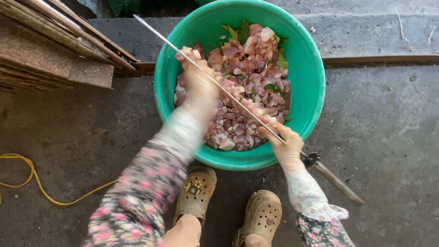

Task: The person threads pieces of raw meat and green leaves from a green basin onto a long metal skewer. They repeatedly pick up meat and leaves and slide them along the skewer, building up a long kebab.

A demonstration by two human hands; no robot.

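Note:
A long metal skewer (164,39) runs diagonally across a green plastic basin (311,87) full of raw meat chunks (256,68) mixed with green leaves. My right hand (287,148), in a thin glove, grips the skewer near its wooden handle (336,183) at the basin's near rim. My left hand (199,80), gloved and motion-blurred, is over the meat with its fingers closed around the skewer, where several meat pieces are threaded. Both arms wear floral sleeves.
The basin stands on a dark concrete floor (384,137). My two feet in tan clogs (196,192) are just below it. A yellow cord (32,176) loops at the left. Stacked wooden boards (50,50) lie at the upper left, a concrete step (366,36) behind.

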